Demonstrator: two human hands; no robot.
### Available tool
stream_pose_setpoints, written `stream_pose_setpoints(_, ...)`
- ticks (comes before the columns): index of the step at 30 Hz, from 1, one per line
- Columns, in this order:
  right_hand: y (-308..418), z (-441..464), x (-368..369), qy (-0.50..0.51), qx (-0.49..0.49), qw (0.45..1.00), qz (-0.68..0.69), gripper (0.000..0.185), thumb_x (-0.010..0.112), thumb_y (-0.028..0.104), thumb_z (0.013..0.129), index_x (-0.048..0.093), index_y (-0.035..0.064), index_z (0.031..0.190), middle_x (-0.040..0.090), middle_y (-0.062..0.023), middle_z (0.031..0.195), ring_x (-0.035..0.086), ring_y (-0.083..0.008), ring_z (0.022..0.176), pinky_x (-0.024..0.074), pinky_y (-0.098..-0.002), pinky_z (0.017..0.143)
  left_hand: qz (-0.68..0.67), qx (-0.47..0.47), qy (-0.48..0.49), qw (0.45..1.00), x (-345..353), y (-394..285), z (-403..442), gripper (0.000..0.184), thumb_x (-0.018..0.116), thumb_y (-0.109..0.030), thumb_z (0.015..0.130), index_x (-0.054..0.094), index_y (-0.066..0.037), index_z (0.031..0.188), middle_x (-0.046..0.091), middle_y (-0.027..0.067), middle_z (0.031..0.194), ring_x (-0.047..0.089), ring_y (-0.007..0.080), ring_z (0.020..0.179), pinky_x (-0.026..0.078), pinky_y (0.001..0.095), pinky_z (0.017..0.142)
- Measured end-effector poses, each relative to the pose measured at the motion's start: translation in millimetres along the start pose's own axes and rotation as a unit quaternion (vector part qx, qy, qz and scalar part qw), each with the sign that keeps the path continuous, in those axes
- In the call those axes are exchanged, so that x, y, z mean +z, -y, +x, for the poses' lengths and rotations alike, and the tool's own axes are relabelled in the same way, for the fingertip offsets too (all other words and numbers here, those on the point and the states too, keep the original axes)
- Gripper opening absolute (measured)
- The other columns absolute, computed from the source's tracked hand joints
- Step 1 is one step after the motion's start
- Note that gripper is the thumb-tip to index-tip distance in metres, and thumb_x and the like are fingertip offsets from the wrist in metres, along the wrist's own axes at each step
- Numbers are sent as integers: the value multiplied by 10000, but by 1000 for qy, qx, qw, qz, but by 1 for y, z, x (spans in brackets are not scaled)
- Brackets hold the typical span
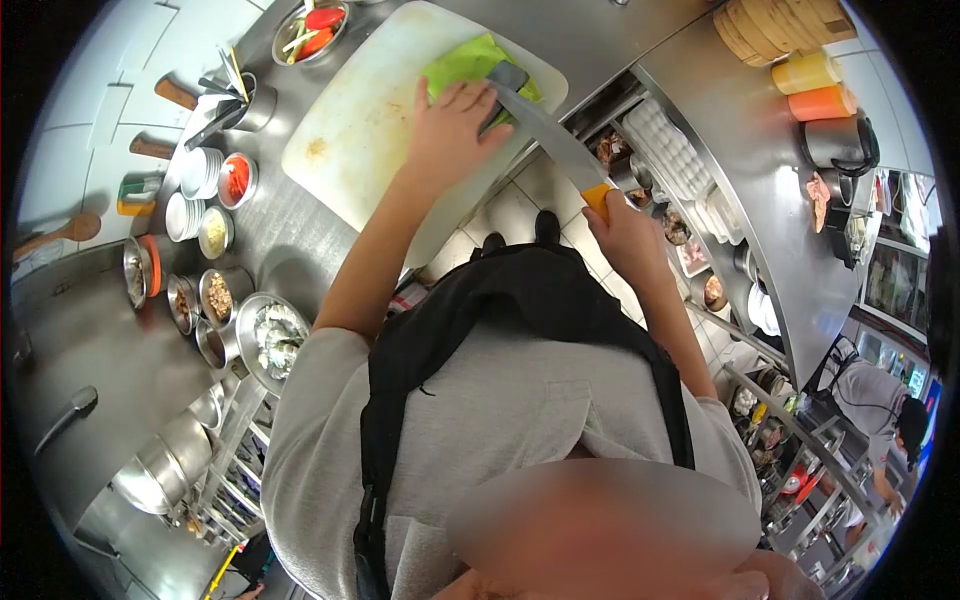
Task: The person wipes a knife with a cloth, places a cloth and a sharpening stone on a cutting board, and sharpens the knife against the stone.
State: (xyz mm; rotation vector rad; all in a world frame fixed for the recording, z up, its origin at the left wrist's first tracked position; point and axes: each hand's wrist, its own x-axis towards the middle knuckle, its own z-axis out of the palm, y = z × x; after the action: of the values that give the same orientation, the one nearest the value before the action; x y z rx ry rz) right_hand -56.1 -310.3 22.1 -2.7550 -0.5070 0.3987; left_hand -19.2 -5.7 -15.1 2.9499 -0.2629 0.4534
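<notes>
My right hand [630, 240] is closed round the yellow handle of a large kitchen knife [560, 145]. Its long blade points up and left, the tip end lying over a dark grey block [508, 76] that looks like a sharpening stone. Under the block is a bright green cloth-like sheet [465, 62], on a white cutting board [350, 130]. My left hand [455, 130] reaches over the board, fingers stretched out and thumb apart, beside the block and blade tip. Whether its fingertips press on the blade cannot be made out.
Left of the board stand a bowl of peppers [312, 32], stacked white dishes [202, 172], a utensil pot [258, 105] and a large metal bowl [272, 340]. At right, a steel counter [720, 110] tops shelves with egg trays [665, 150]. Another person [870, 400] is at far right.
</notes>
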Motion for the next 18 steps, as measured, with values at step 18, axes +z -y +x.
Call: stream_pose_setpoints(18,-10,-4,-4,-62,34,997,9,390,559,456,995,535,68,1038,688,-230,802,678,-456,775,518,-553,706,-164,40,-109,980,-12,-16,1,417,661,-368,932,690,-76,1228,643,144,1327,587,332,1244,393,560,1066)
